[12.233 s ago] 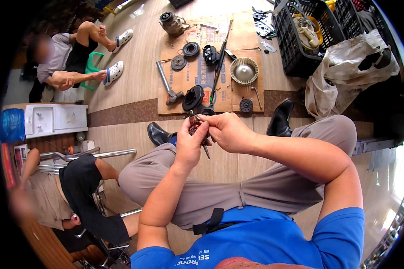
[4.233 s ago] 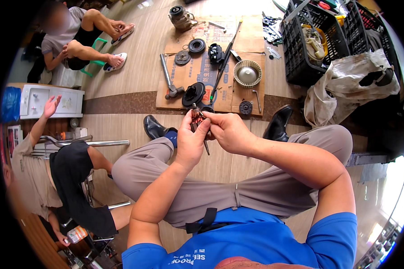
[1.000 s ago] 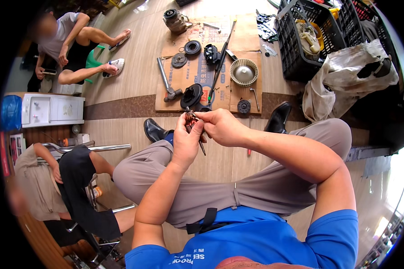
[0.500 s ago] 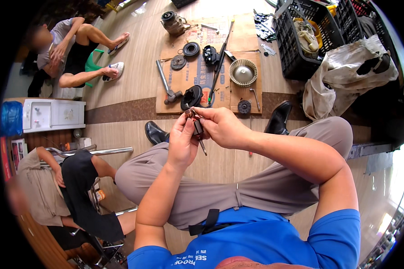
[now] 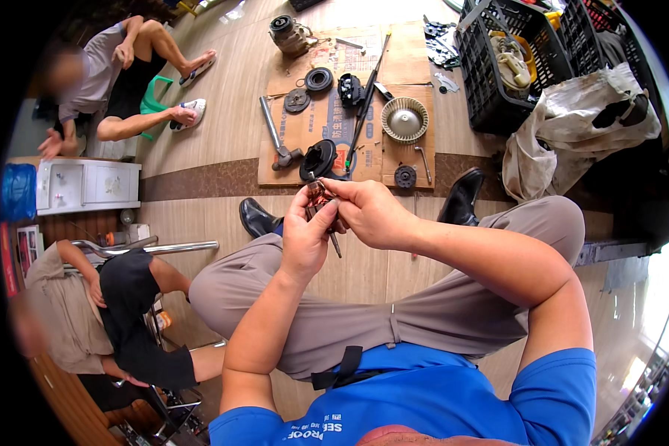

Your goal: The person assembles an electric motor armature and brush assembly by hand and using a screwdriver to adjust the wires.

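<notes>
A motor armature with copper windings and a thin metal shaft is held up between my hands, above the gap between my knees. My left hand is closed around its side, thumb lying across it. From the right, my right hand pinches the upper end near the copper part; its fingertips partly hide the armature. The shaft points down below my fingers. Just beyond my hands a round black motor housing lies on a flattened cardboard sheet.
On the cardboard are a fan wheel, a long-handled metal tool, a wrench, a black rod and a compressor. Black crates stand at right. Two people sit at left near a white cabinet.
The armature has turned in my fingers, showing more copper winding, and my left thumb has shifted across it. At upper left, the seated person's hands have moved apart.
</notes>
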{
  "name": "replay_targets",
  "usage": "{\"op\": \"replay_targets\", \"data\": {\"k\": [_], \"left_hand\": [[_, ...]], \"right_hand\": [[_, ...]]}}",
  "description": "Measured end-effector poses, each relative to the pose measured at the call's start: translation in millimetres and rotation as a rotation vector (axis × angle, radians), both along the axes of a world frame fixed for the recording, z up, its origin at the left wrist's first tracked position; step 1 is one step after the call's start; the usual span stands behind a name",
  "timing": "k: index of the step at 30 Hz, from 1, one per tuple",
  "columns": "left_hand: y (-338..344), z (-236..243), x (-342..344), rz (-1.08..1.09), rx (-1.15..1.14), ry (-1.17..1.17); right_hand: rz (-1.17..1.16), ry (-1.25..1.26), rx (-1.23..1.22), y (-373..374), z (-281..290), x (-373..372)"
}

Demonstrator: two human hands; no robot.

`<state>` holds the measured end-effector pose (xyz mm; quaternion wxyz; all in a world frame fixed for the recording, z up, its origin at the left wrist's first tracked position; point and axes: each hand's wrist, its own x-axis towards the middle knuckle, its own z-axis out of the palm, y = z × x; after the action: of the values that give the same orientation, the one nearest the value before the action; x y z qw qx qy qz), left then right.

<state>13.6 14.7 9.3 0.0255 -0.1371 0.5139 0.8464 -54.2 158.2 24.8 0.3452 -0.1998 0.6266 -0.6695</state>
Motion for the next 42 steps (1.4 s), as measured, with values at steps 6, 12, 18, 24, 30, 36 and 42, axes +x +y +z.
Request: {"op": "replay_targets", "data": {"k": [6, 12, 18, 24, 30, 36, 42], "left_hand": [[-0.3, -0.3, -1.0, 0.000, -0.045, 0.025], [-2.2, -1.8, -0.4, -0.025, -0.160, 0.021], [-5.6, -5.1, -1.9, -0.008, -0.216, 0.050], [-1.6, 0.5, -6.4, 0.074, 0.054, -0.018], [-5.3, 5.9, -5.3, 0.027, 0.193, -0.031], [-12.1, -0.3, -2.8, -0.149, 0.262, 0.097], [-4.3, 2.9, -3.0, -0.001, 0.202, 0.019]], "right_hand": [[-0.015, 0.039, 0.049, 3.5, 7.9, -2.1], [0.022, 0.146, 0.159, 5.4, 6.3, -1.8], [-0.041, 0.162, 0.121, 3.1, 3.0, 3.1], [-0.138, 0.226, 0.024, -4.5, -12.9, 5.1], [-0.225, 0.029, -0.143, -6.6, -18.7, 6.9], [-0.119, -0.067, -0.123, 1.0, 2.1, 7.5], [-0.111, 0.077, -0.043, 3.1, 1.2, 8.9]]}}
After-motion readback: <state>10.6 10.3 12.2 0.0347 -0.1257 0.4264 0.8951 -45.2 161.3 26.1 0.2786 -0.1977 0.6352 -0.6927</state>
